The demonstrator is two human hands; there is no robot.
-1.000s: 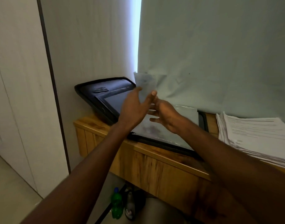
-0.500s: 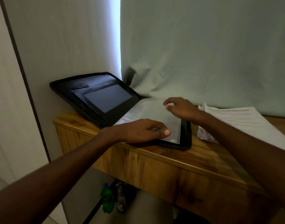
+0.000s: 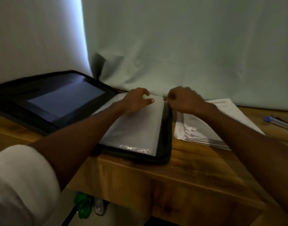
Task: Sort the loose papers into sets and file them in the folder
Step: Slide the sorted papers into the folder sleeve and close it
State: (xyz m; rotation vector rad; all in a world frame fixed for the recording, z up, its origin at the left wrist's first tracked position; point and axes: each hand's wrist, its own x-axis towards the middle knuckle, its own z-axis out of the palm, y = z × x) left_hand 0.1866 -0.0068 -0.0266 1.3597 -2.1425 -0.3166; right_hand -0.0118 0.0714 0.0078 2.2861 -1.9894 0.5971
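Observation:
A black zip folder [image 3: 164, 154] lies open on the wooden desk [image 3: 189, 170], its lid [image 3: 58, 101] leaning back at the left. A clear plastic sleeve [image 3: 136, 131] with a sheet inside lies on top of the folder's right half. My left hand [image 3: 135, 100] rests on the sleeve's far end with the fingers spread and slightly bent. My right hand [image 3: 184, 100] is blurred, its fingers curled at the sleeve's far right corner, where it pinches the edge. The stack of loose papers [image 3: 197, 132] lies right of the folder, partly under my right forearm.
A blue pen [image 3: 277, 121] lies at the desk's right edge. A pale curtain hangs right behind the desk. A green bottle [image 3: 82, 204] and another bottle stand on the floor under the desk's front edge.
The sheet that both hands held up now lies flat in the folder. My left hand slid from the near edge to the far end. My right hand moved to the far right corner.

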